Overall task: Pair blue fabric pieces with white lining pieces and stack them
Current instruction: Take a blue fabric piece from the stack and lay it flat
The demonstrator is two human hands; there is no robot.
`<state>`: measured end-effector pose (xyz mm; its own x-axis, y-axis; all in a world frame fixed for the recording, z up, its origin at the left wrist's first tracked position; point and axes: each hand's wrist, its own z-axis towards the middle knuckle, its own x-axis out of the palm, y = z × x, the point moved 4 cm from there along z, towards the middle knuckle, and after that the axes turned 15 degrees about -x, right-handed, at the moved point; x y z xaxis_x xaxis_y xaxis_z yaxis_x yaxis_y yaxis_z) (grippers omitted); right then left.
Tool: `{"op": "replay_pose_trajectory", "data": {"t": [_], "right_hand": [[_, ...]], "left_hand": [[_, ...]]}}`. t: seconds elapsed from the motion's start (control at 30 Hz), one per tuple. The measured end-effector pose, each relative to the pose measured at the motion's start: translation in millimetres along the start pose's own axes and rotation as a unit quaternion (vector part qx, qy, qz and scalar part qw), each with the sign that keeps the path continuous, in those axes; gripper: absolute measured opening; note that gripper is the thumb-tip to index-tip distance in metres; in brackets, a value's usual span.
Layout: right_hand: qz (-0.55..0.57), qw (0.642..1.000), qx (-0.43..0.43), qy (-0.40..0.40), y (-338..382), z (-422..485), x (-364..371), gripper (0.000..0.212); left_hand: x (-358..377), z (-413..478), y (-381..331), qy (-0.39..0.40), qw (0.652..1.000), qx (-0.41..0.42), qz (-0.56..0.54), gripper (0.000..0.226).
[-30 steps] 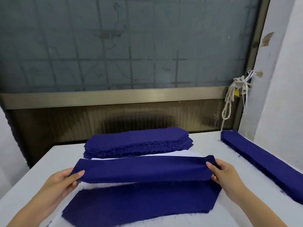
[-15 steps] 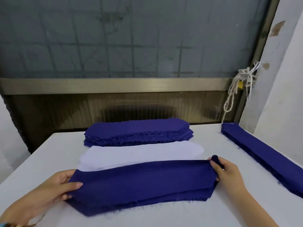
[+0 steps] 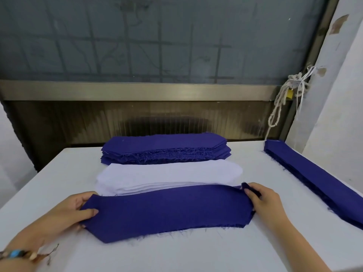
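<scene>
Holding a blue fabric piece [image 3: 167, 211] stretched flat near the 6 o'clock edge of the counter [image 3: 59, 173], the person has both hands clamped on it: the left hand [image 3: 78, 211] pinches the 9 o'clock end with the thumb on top, and the right hand [image 3: 261, 199] curls its fingers round the 3 o'clock end, where a corner of cloth stands up bunched. Just at 12 o'clock from the piece, touching its far edge, sits the white lining stack [image 3: 169, 177]; beyond that, further toward 12, lies a blue stack [image 3: 165, 148], and a pile of long blue strips [image 3: 314, 179] runs along the 3 o'clock side. Whether a lining already lies under the held piece cannot be told. The risks look like these: the bunched right corner may fold under and leave a crease in the pile; uneven tension between the hands could skew the piece so its angled ends miss its partner; and the frayed edge threads may snag the top lining and drag it out of line.
</scene>
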<state>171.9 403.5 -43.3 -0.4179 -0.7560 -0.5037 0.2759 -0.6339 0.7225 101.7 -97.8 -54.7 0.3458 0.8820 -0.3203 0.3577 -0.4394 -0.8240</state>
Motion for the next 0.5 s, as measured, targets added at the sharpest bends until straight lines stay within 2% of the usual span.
{"op": "replay_pose_trajectory", "data": {"t": [0.13, 0.27, 0.5], "right_hand": [[-0.041, 0.999, -0.028, 0.01, 2.5, -1.3, -0.9, 0.022], [-0.057, 0.998, -0.033, 0.004, 1.8, -1.3, -1.6, 0.01], [-0.078, 0.997, 0.009, 0.018, -3.8, 0.6, -2.4, 0.014]], "left_hand": [[1.0, -3.2, -4.1, -0.038, 0.999, 0.013, -0.003, 0.025], [-5.4, -6.5, -8.2, -0.131, 0.99, 0.052, 0.019, 0.024], [-1.4, -8.7, -11.8, -0.152, 0.984, 0.074, 0.056, 0.013]]}}
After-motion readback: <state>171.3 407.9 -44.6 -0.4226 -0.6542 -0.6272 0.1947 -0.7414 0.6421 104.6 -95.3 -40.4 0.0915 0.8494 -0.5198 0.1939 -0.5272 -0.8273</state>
